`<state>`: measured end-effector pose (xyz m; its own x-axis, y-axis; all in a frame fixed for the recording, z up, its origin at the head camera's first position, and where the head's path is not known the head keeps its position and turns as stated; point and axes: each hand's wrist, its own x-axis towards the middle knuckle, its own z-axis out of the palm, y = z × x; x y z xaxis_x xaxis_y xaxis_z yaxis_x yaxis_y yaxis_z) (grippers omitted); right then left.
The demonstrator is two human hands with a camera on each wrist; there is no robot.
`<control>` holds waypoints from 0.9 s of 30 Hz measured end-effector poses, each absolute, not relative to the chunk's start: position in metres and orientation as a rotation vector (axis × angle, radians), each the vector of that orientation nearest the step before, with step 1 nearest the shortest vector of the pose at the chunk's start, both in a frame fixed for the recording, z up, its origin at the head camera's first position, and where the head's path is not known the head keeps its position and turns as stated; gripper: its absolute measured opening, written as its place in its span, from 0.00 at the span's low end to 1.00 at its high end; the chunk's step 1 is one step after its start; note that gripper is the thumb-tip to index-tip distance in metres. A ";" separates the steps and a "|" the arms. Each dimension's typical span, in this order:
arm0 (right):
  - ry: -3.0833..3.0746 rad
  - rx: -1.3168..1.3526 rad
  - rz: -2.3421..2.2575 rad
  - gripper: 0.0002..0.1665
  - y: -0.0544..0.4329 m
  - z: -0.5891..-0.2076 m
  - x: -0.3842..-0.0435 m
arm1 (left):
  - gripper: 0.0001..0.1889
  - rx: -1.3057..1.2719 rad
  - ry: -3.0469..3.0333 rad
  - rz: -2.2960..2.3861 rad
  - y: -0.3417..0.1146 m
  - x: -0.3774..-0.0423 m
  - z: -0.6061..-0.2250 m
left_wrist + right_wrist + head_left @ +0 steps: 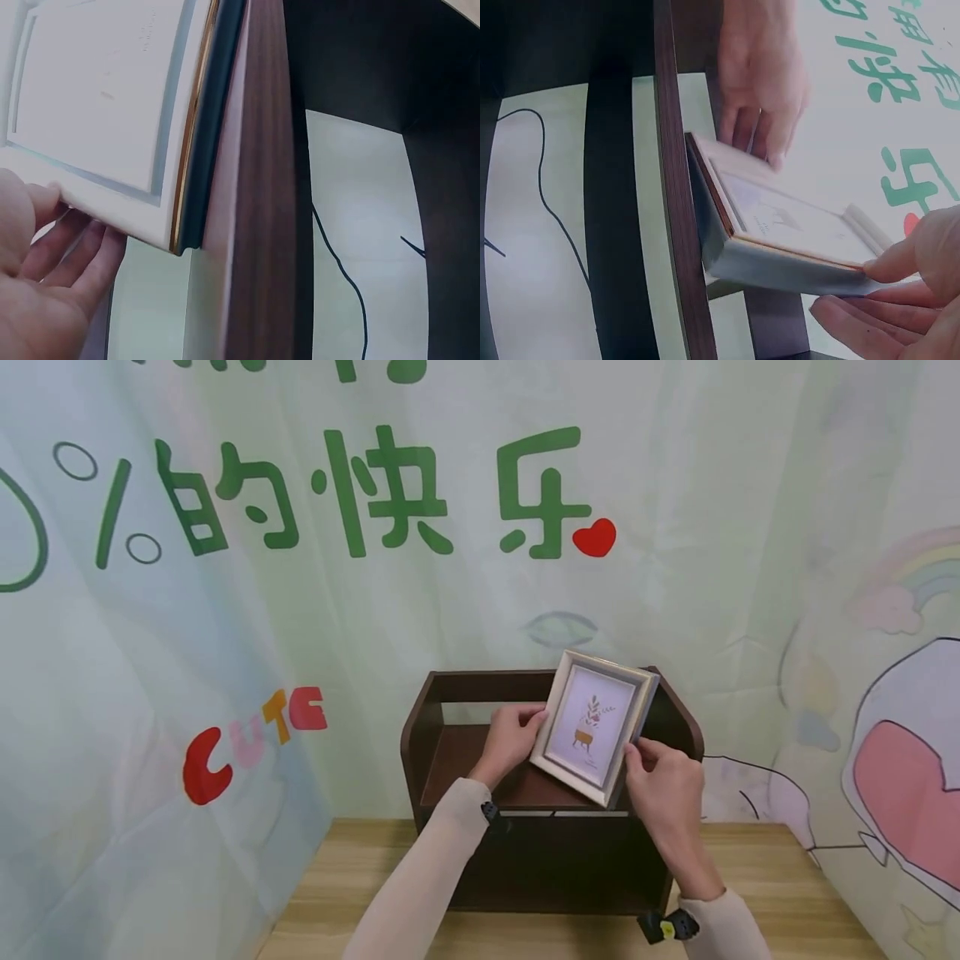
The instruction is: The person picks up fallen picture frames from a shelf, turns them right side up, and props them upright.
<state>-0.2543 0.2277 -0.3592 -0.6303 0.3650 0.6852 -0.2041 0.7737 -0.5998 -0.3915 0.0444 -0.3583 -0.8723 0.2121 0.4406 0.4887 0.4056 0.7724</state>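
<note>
A picture frame with a pale gold border and a potted-plant print is tilted above the upper shelf of a dark brown rack. My left hand pinches its left edge, thumb in front and fingers behind, as the left wrist view also shows. On the opposite edge, my right hand pinches the frame between thumb and fingers. In the right wrist view the frame's lower corner is close to the shelf's front edge; whether they touch I cannot tell.
The rack stands on a wood-grain table and has a lower compartment under the shelf. Behind it hangs a printed cloth with green characters and a red heart. A thin dark line shows through the rack's back gap.
</note>
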 end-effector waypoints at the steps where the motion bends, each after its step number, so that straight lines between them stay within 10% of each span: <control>1: -2.100 -0.125 0.829 0.14 0.228 -0.359 -0.255 | 0.13 -0.605 -2.389 -1.461 0.043 -0.390 -0.359; 27: -2.123 -0.129 0.908 0.17 0.243 -0.368 -0.298 | 0.10 -0.383 -2.279 -1.520 0.031 -0.354 -0.366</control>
<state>-0.2978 0.2434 -0.3677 -0.6705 0.3752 0.6400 -0.2037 0.7365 -0.6451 -0.3539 0.0312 -0.3662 -0.8932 0.0187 0.4492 0.4219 0.3798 0.8233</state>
